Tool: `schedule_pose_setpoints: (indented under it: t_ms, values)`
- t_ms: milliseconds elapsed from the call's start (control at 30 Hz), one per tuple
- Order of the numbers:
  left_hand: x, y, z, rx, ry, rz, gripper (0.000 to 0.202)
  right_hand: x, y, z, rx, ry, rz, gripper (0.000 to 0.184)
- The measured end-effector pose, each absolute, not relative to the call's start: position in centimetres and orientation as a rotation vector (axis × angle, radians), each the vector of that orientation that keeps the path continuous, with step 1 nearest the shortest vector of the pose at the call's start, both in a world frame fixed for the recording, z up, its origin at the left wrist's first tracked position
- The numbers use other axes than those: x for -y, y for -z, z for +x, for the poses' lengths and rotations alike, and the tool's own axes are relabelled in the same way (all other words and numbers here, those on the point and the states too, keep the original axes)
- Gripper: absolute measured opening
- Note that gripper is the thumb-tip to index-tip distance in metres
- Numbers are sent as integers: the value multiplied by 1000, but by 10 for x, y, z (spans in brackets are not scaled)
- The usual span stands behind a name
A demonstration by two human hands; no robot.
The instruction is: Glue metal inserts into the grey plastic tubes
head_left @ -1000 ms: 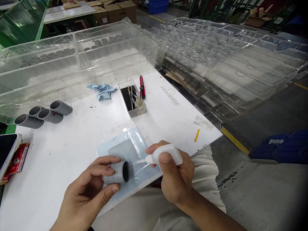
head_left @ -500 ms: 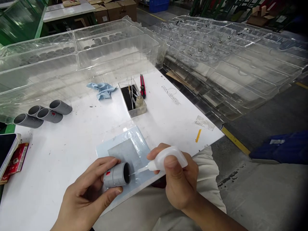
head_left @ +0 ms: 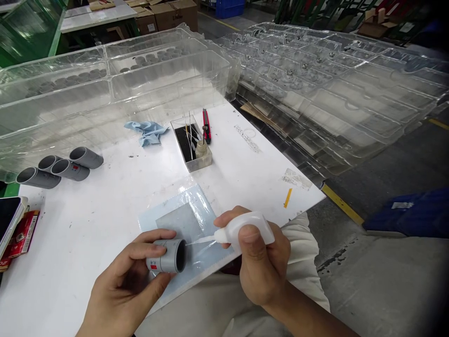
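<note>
My left hand (head_left: 122,285) grips a short grey pipe fitting (head_left: 167,256) with a small red label, its open end turned to the right. My right hand (head_left: 261,264) is closed round a small translucent squeeze bottle (head_left: 247,228). The bottle's thin nozzle points left and its tip sits at the mouth of the fitting. Both are held just above a pale blue mat (head_left: 189,220) covered with clear film, at the near edge of the white table (head_left: 105,206).
Several more grey pipe fittings (head_left: 59,167) lie at the left. A clear box (head_left: 191,142) holds thin sticks and a small jar; a red utility knife (head_left: 206,125) and a blue cloth (head_left: 147,131) lie beside it. Large clear plastic trays (head_left: 112,89) stand behind. A phone (head_left: 9,220) sits far left.
The fitting has been turned in my left hand, so its red label now faces down. The bottle's nozzle stays at the fitting's mouth with small shifts.
</note>
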State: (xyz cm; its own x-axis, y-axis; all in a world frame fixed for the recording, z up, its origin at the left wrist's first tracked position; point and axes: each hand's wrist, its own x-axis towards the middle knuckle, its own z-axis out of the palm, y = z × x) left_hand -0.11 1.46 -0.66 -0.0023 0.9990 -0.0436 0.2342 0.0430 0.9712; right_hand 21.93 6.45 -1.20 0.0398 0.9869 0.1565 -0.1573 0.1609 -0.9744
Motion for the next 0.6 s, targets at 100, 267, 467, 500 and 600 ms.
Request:
schedule_pose_setpoints:
  t_ms: [100, 267, 467, 500, 600]
  values:
    - [-14, 6, -1, -1406, -1053, 1348, 27, -66, 10, 218, 1164, -1127, -975, 33]
    - [-12, 5, -1, -1412, -1045, 1362, 27, -69, 9, 215, 1198, -1104, -994, 33]
    - [-9, 1, 4, -1520, -1037, 1222, 21, -70, 9, 216, 1201, -1115, -1054, 37]
    - [-9, 1, 4, -1522, -1036, 1220, 21, -70, 9, 216, 1204, -1116, -1057, 37]
    - [-9, 3, 1, -1473, -1023, 1288, 23, -70, 9, 216, 1226, -1101, -1058, 39]
